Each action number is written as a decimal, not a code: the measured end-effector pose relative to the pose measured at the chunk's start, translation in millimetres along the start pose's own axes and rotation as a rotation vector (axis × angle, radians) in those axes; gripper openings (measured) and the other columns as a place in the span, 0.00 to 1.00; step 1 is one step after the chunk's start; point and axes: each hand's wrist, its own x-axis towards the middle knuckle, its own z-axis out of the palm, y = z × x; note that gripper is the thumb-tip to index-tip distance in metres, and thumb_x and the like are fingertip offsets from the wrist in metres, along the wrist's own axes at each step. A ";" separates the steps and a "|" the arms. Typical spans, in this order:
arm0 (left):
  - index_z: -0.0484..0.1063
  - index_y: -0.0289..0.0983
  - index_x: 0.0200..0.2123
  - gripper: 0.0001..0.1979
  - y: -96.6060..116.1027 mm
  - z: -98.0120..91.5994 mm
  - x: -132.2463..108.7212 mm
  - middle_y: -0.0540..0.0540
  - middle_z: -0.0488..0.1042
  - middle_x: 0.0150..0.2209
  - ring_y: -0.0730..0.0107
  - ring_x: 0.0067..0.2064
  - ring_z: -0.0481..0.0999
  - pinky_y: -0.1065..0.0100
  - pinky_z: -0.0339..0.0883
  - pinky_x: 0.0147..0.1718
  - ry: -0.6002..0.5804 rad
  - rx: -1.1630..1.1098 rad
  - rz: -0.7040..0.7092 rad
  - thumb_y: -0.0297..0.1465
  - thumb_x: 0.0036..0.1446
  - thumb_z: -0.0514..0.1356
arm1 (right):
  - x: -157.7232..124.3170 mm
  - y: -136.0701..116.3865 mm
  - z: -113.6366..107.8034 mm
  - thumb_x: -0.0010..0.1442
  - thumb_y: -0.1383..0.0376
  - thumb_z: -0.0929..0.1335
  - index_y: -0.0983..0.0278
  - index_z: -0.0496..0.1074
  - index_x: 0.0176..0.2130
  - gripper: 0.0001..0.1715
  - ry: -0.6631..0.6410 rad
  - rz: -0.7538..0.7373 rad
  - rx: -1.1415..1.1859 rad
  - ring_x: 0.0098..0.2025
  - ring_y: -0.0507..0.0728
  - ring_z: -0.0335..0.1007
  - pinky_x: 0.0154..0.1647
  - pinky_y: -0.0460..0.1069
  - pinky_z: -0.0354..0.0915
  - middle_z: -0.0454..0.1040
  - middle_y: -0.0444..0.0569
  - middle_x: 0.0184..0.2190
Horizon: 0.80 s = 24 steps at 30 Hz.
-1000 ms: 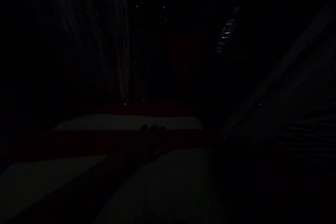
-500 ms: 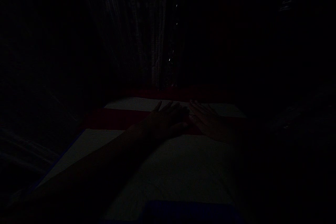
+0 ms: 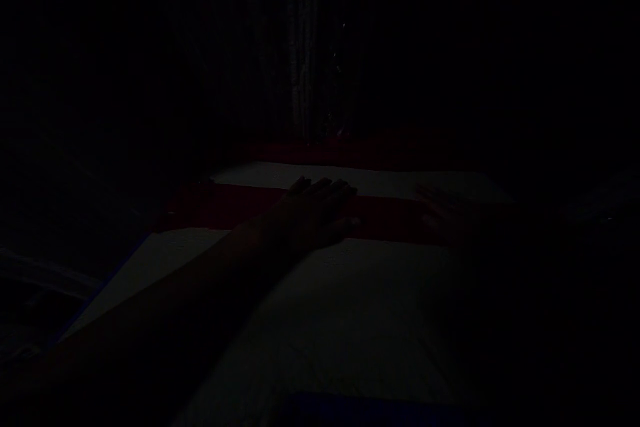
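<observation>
I see the pale cloth (image 3: 340, 320) below the hands; its red band (image 3: 387, 218) runs left to right. The left hand (image 3: 311, 217) lies across this band, fingers slightly spread. The right hand (image 3: 447, 210) is farther right along it; its fingers I cannot tell.

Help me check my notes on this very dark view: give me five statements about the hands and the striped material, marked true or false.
1. The left hand is over the red band. True.
2. The two hands are clasped together. False: a gap separates the left hand from the right hand.
3. A pale strip runs along the far side of the red band. True.
4. The left hand is closed in a fist. False: its fingers are stretched out.
5. A blue area shows at the bottom of the picture. True.
</observation>
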 end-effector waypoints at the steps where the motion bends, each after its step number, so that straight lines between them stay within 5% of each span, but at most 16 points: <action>1: 0.46 0.47 0.76 0.38 -2.1 -1.0 -0.7 0.50 0.43 0.77 0.54 0.77 0.42 0.44 0.32 0.72 -0.004 0.005 -0.020 0.59 0.71 0.40 | -5.3 15.9 2.0 0.74 0.47 0.50 0.65 0.62 0.70 0.40 0.000 0.003 -0.012 0.73 0.67 0.53 0.72 0.69 0.51 0.57 0.54 0.71; 5: 0.46 0.47 0.76 0.37 -8.3 -3.9 -1.2 0.51 0.43 0.77 0.56 0.77 0.41 0.44 0.32 0.72 -0.035 0.033 -0.084 0.57 0.72 0.39 | -16.3 71.6 7.7 0.74 0.45 0.51 0.69 0.63 0.70 0.43 -0.087 0.022 -0.020 0.72 0.68 0.54 0.72 0.64 0.53 0.54 0.59 0.71; 8: 0.46 0.48 0.76 0.37 -9.6 -4.9 -0.6 0.51 0.43 0.77 0.55 0.77 0.41 0.44 0.32 0.72 -0.036 0.020 -0.088 0.57 0.72 0.39 | -10.4 76.8 0.5 0.72 0.40 0.53 0.66 0.64 0.71 0.45 -0.173 0.108 -0.009 0.72 0.73 0.53 0.71 0.70 0.51 0.53 0.59 0.71; 13: 0.47 0.47 0.76 0.37 -10.2 -3.2 -1.1 0.50 0.44 0.77 0.54 0.77 0.42 0.44 0.34 0.72 -0.017 0.021 -0.070 0.57 0.72 0.39 | 19.7 -2.3 -19.5 0.70 0.37 0.51 0.58 0.56 0.74 0.47 -0.089 0.099 0.054 0.74 0.68 0.48 0.74 0.71 0.48 0.48 0.50 0.74; 17: 0.48 0.47 0.75 0.37 -13.1 0.1 -2.1 0.50 0.44 0.77 0.53 0.77 0.42 0.43 0.35 0.72 0.013 0.039 -0.094 0.58 0.71 0.40 | 43.1 -61.5 -16.1 0.70 0.37 0.48 0.58 0.51 0.75 0.47 -0.216 0.024 0.092 0.76 0.64 0.44 0.76 0.71 0.42 0.46 0.46 0.74; 24: 0.48 0.51 0.75 0.36 -18.5 -5.3 -12.8 0.50 0.45 0.77 0.54 0.77 0.44 0.42 0.36 0.72 0.018 0.037 -0.098 0.58 0.71 0.40 | 49.5 -66.0 -14.5 0.70 0.37 0.49 0.58 0.53 0.75 0.47 -0.271 -0.024 0.103 0.77 0.62 0.42 0.77 0.66 0.43 0.45 0.47 0.75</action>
